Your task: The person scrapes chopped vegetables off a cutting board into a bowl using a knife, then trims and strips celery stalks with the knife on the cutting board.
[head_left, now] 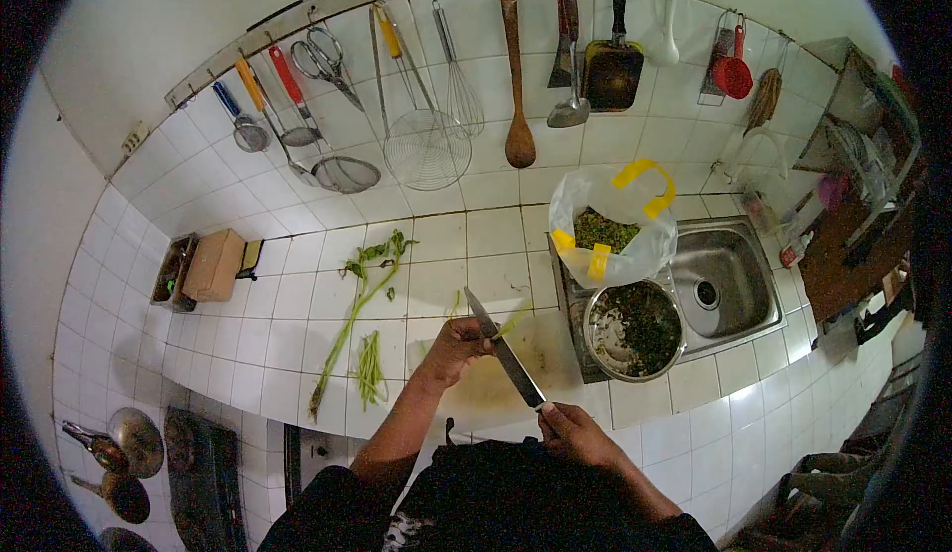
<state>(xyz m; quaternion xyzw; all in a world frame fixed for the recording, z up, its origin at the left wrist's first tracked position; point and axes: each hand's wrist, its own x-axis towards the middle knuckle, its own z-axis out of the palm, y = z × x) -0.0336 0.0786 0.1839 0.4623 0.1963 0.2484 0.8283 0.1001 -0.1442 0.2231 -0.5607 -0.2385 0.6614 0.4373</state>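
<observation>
Over a pale cutting board (476, 388), my right hand (575, 433) grips the handle of a knife (511, 362), its blade pointing up and left. My left hand (458, 351) is closed beside the blade, pinching a thin green stem (512, 321) that crosses behind the knife. Left of the board, a small pile of cut green stems (369, 368) lies on the tiles. Farther left is a long leafy stalk (347, 334) with a brownish root end.
At the right, a metal bowl (593, 326) holds chopped greens, below a plastic bag (645, 259) with more greens. A steel sink (764, 284) is beyond them. A brown box (212, 265) stands far left. Utensils, including a wooden spoon (518, 106), hang on the wall.
</observation>
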